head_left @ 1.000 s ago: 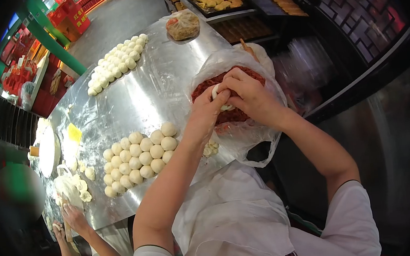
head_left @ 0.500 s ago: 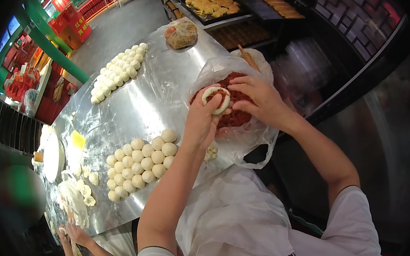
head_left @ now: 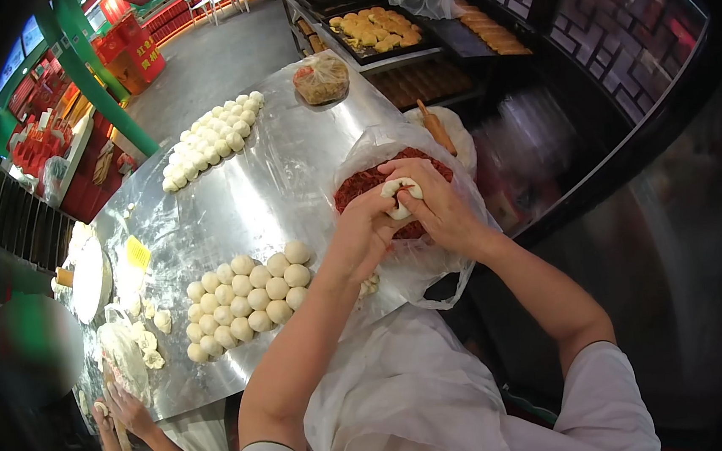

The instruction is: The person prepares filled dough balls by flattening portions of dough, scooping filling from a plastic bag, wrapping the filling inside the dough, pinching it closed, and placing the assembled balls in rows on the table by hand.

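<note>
Both of my hands close around a round of white dough (head_left: 404,195), whose rim is gathered inward with a little reddish filling showing at its centre. My left hand (head_left: 366,229) cups it from the left. On the other side, my right hand (head_left: 445,210) wraps it, thumb and fingers pressing the rim. Directly beneath is a mass of dark red shredded filling (head_left: 362,190) in a clear plastic bag (head_left: 433,283). Parts of the dough and some fingertips are hidden.
Dough balls (head_left: 248,295) stand in rows on the steel table (head_left: 290,180), with a smaller-ball group (head_left: 214,139) farther back. A bagged brown food (head_left: 321,81), rolling pin (head_left: 437,130) and yellow scraper (head_left: 138,253) lie around. Baked-pastry trays (head_left: 375,31) stand behind. A co-worker's hands (head_left: 125,409) handle dough at lower left.
The dough's open ring has been drawn narrower, covering most of the filling. My right hand has moved in from beside the dough and now closes against it.
</note>
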The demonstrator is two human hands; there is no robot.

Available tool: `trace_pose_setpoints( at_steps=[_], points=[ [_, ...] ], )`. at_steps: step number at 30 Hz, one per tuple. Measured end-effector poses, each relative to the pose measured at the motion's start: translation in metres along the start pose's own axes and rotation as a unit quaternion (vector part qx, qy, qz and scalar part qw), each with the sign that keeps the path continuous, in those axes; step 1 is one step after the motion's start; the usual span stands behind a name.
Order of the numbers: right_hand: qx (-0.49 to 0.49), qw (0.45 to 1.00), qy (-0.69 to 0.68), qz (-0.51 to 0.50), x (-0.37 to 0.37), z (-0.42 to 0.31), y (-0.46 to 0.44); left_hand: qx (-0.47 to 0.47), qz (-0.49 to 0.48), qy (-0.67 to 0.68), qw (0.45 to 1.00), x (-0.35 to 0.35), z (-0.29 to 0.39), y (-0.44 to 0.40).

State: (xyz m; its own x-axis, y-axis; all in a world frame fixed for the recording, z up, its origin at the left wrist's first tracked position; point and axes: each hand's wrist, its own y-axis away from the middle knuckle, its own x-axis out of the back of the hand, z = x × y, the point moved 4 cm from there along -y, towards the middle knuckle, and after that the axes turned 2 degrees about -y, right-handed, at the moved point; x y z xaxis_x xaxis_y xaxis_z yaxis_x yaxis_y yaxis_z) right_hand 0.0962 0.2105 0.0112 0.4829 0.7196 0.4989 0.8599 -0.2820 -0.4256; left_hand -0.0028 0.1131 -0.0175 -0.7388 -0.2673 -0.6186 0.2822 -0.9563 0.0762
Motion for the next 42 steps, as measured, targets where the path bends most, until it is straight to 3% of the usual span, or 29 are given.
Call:
trace_pose_setpoints(
  at_steps=[3, 6, 12, 14, 18, 21, 24, 26, 29, 31, 34, 35, 36, 37, 39, 40, 41, 42],
  points=[
    [0.058, 0.996, 0.061, 0.005, 0.001, -0.007, -0.002, 0.021, -0.011, 0.084, 0.996, -0.007, 0.004, 0.009],
    [0.075, 0.994, 0.080, 0.010, -0.008, -0.018, -0.003, -0.037, 0.022, -0.009, 0.999, -0.001, 0.001, 0.012],
    [0.088, 0.992, 0.087, 0.021, -0.017, -0.021, -0.001, 0.000, 0.064, -0.086, 0.994, 0.013, -0.002, 0.019],
    [0.101, 0.989, 0.103, 0.019, -0.018, -0.015, -0.003, 0.011, 0.005, 0.060, 0.998, 0.015, -0.002, 0.020],
    [0.117, 0.987, 0.112, -0.001, -0.028, -0.043, -0.012, -0.017, 0.009, 0.132, 0.991, 0.009, 0.016, 0.041],
    [0.153, 0.979, 0.135, -0.003, -0.046, -0.063, -0.019, -0.035, 0.110, 0.066, 0.991, 0.004, 0.023, 0.059],
    [0.153, 0.970, 0.188, -0.026, -0.052, -0.061, -0.022, -0.052, 0.041, 0.056, 0.996, 0.007, 0.029, 0.072],
    [0.133, 0.966, 0.215, -0.056, -0.061, -0.054, -0.025, -0.036, 0.050, 0.050, 0.997, 0.002, 0.038, 0.084],
    [0.055, 0.984, 0.163, -0.055, -0.079, -0.055, -0.032, -0.023, 0.070, 0.014, 0.997, 0.013, 0.043, 0.098],
    [0.125, 0.987, 0.097, 0.005, -0.092, -0.081, -0.037, -0.027, 0.086, -0.011, 0.996, 0.022, 0.051, 0.111],
    [0.163, 0.986, 0.035, -0.022, -0.108, -0.086, -0.039, 0.020, 0.139, -0.099, 0.985, 0.050, 0.065, 0.136],
    [0.162, 0.986, 0.034, -0.024, -0.108, -0.090, -0.040, 0.058, 0.080, -0.123, 0.987, 0.069, 0.062, 0.140],
    [0.025, 0.996, 0.009, -0.085, -0.109, -0.088, -0.040, 0.095, 0.021, -0.146, 0.984, 0.077, 0.059, 0.142],
    [-0.111, 0.983, -0.014, -0.144, -0.114, -0.083, -0.037, 0.094, 0.023, -0.144, 0.985, 0.084, 0.055, 0.141],
    [-0.093, 0.989, -0.055, -0.102, -0.135, -0.093, -0.027, -0.073, 0.172, -0.157, 0.970, 0.102, 0.064, 0.145],
    [-0.076, 0.991, -0.097, -0.056, -0.150, -0.098, -0.022, -0.072, 0.179, -0.156, 0.969, 0.099, 0.061, 0.140],
    [-0.003, 0.991, -0.135, -0.026, -0.169, -0.099, -0.018, -0.180, 0.229, -0.094, 0.952, 0.092, 0.062, 0.133],
    [-0.001, 0.990, -0.140, -0.030, -0.187, -0.100, -0.022, -0.286, 0.274, -0.033, 0.918, 0.088, 0.065, 0.131]
  ],
)
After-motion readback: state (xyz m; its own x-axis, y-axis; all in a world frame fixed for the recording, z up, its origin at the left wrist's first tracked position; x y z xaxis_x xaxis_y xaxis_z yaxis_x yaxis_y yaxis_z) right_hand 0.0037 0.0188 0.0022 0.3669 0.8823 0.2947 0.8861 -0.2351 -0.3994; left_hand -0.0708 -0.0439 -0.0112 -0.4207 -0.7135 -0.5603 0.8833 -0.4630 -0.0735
